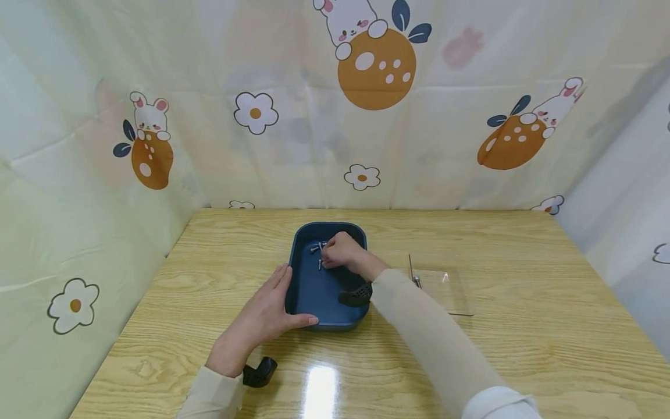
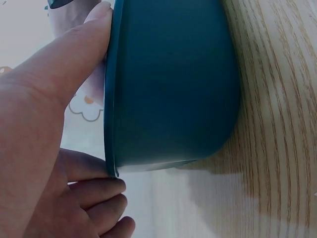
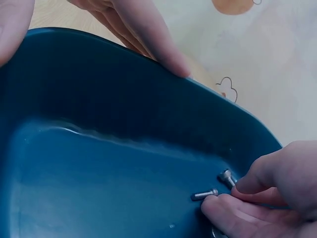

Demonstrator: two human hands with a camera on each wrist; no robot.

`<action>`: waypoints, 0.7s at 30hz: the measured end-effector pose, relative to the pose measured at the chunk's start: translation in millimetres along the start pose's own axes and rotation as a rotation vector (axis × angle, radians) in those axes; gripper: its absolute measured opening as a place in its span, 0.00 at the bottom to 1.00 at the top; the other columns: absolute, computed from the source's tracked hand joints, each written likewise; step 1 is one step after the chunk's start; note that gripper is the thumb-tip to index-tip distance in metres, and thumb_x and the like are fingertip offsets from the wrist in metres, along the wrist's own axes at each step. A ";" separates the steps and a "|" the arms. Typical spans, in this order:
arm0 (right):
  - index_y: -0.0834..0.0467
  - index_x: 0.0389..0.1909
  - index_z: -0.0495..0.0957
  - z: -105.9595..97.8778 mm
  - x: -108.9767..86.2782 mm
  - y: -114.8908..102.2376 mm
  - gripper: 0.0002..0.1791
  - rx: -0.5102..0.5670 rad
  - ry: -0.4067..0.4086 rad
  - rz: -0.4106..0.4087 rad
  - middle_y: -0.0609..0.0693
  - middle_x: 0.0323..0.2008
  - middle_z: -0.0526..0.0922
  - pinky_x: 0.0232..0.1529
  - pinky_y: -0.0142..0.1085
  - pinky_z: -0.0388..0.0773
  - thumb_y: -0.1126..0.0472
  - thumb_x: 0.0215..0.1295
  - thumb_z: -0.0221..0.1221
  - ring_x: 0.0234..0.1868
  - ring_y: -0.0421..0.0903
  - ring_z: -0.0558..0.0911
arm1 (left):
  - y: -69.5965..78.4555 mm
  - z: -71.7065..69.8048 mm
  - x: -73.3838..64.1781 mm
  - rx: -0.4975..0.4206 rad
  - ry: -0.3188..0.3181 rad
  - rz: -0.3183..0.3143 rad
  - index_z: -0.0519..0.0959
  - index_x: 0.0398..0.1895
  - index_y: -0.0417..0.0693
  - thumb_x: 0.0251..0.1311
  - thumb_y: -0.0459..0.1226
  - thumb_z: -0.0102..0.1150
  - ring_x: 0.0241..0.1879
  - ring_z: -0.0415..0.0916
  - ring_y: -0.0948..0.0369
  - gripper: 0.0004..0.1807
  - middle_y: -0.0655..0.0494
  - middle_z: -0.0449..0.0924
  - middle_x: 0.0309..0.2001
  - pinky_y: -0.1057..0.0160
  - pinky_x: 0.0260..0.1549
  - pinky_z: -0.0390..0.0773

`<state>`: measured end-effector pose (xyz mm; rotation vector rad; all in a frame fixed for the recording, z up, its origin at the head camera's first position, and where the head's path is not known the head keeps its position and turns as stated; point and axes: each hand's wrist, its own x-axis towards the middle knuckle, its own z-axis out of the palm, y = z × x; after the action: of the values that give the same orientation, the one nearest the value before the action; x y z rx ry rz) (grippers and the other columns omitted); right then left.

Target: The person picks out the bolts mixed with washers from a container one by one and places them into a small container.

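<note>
A dark blue plastic bin (image 1: 314,302) with rounded corners stands on the table. My left hand (image 1: 269,308) holds its near-left corner, thumb along the near rim and fingers at the left rim. Inside the bin, toward its far end, my right hand (image 1: 342,253) pinches a silver bolt (image 3: 226,176) between thumb and fingers, its head showing past the fingertips. Another bolt (image 3: 204,195) lies on the bin floor right beside those fingers. Several small bolts (image 1: 316,248) sit near the far-left part of the bin, some partly hidden by the hand.
To the right of the bin lies a clear plastic box or tray (image 1: 445,291), with a metal bolt (image 1: 416,281) by its left edge. Black wrist mounts (image 1: 260,372) are worn on both arms. A printed curtain (image 1: 303,151) hangs behind the wooden table (image 1: 523,302).
</note>
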<state>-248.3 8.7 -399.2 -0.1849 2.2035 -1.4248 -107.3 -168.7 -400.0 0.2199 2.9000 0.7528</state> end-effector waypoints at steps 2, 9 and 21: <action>0.76 0.48 0.80 1.9 0.3 -0.3 0.14 0.035 -0.011 0.010 0.68 0.46 0.83 0.50 0.42 0.84 0.72 0.68 0.52 0.42 0.55 0.86 | 0.4 -0.2 0.0 0.000 -0.001 -0.003 0.47 0.79 0.39 0.47 0.64 0.71 0.79 0.44 0.47 0.65 0.43 0.45 0.80 0.44 0.74 0.57; 0.77 0.51 0.77 10.0 2.5 0.2 0.15 0.170 -0.067 0.056 0.63 0.41 0.80 0.55 0.45 0.82 0.72 0.69 0.51 0.40 0.50 0.84 | 0.5 -1.0 -0.6 0.001 0.002 0.008 0.47 0.79 0.39 0.47 0.64 0.70 0.79 0.45 0.47 0.66 0.42 0.45 0.80 0.44 0.73 0.58; 0.75 0.58 0.73 30.7 7.0 2.7 0.18 0.310 -0.125 0.100 0.64 0.43 0.81 0.54 0.44 0.83 0.71 0.72 0.52 0.41 0.49 0.83 | -0.9 -0.8 0.0 0.002 0.005 0.019 0.48 0.78 0.39 0.47 0.64 0.70 0.79 0.46 0.46 0.65 0.41 0.45 0.79 0.44 0.73 0.59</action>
<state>-239.2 -17.8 -413.9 -0.0536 1.8389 -1.6279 -107.5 -169.9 -399.8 0.2459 2.9076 0.7548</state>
